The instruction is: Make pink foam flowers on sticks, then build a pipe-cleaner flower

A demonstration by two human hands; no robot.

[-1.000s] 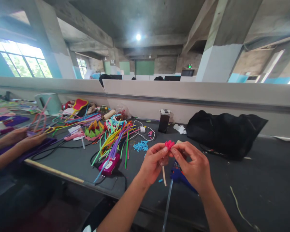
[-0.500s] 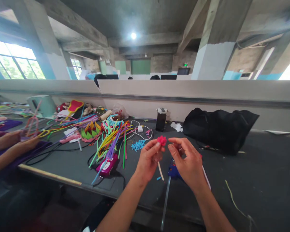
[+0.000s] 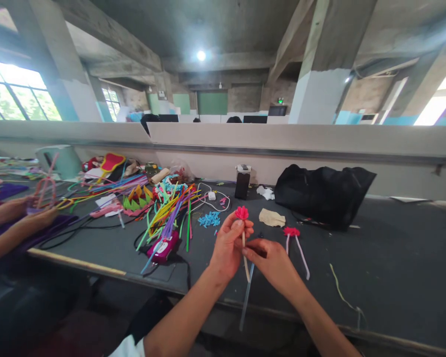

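Note:
My left hand is closed round a pink craft flower, its bloom standing above thumb and fingertips. From the bloom a pale fuzzy stem hangs down, looking like a pipe cleaner. Thumb and fingers of my right hand pinch that stem below the bloom. Under my hands a clear glue stick slants toward the table edge; whatever it sits in is mostly hidden by my right hand. Two more pink blooms with pale stems lie right of my right hand.
Blue pieces and a heap of coloured pipe cleaners lie left, beside a magenta box. Behind are a beige cloth, a phone and a black bag. Another person's hands work at far left.
My right hand has moved from beside the bloom down to the stem and closed on it. The beige cloth and pink blooms on the right have come into sight.

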